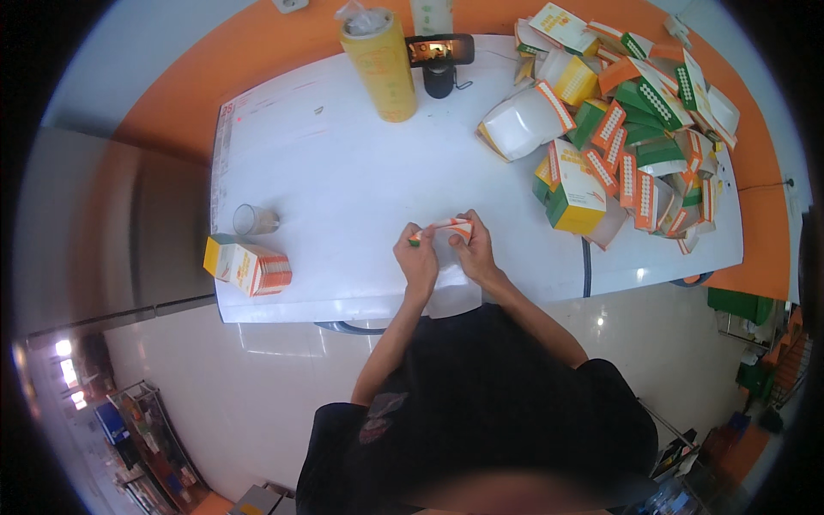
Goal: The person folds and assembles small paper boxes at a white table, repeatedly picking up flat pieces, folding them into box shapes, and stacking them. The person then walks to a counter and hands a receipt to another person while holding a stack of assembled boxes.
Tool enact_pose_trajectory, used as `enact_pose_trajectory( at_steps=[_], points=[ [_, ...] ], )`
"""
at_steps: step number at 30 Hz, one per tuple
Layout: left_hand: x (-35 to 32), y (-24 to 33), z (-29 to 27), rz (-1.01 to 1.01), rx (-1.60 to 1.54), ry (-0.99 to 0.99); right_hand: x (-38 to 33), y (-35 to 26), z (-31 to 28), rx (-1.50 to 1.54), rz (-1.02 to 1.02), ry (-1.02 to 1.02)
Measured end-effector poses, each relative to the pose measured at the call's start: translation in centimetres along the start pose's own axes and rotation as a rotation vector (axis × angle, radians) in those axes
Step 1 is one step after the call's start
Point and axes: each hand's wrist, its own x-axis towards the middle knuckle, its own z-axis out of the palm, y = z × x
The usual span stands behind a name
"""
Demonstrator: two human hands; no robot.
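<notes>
Between my two hands, above the near edge of the white table (343, 172), is a small orange, white and green paperboard carton (450, 226), partly folded. My left hand (417, 257) grips its left end, where a bit of green shows. The fingers of my right hand (475, 251) are closed on its right end, thumb toward me. My palms and fingers hide much of the carton. To the left lies a stack of flat, nested cartons (257, 269) in white and orange with a yellow end, beside a clear glass (255, 220).
A large heap of folded cartons (639, 129) covers the table's right side; one boxy carton (577, 190) sits at its near edge. At the back stand a tall yellow cylinder (382, 69) and a phone (440, 50) on a dark stand (439, 81). A shelf rack (146, 429) stands lower left.
</notes>
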Motion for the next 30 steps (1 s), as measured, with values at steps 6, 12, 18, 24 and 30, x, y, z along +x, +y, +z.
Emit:
enact_pose_trajectory(
  at_steps=[6, 12, 18, 24, 30],
  points=[
    [1.0, 0.9, -0.5, -0.056, -0.041, 0.113, 0.2, -2.3, 1.7, 0.125, 0.053, 0.124],
    [0.7, 2.6, -1.3, 0.128, 0.003, -0.064, 2.1, -3.2, 1.7, -0.145, -0.003, 0.291],
    [1.3, 2.1, -2.6, -0.098, -0.032, -0.123, 2.4, -5.2, 2.6, -0.08, -0.11, 0.274],
    [-0.5, -1.3, -3.1, -0.028, -0.595, -0.382, 1.9, -6.1, 2.4, -0.087, -0.068, 0.273],
    [-0.7, -6.4, -7.0, -0.414, -0.228, -0.615, 2.8, -5.5, 1.0, 0.104, -0.029, 0.068]
  ],
)
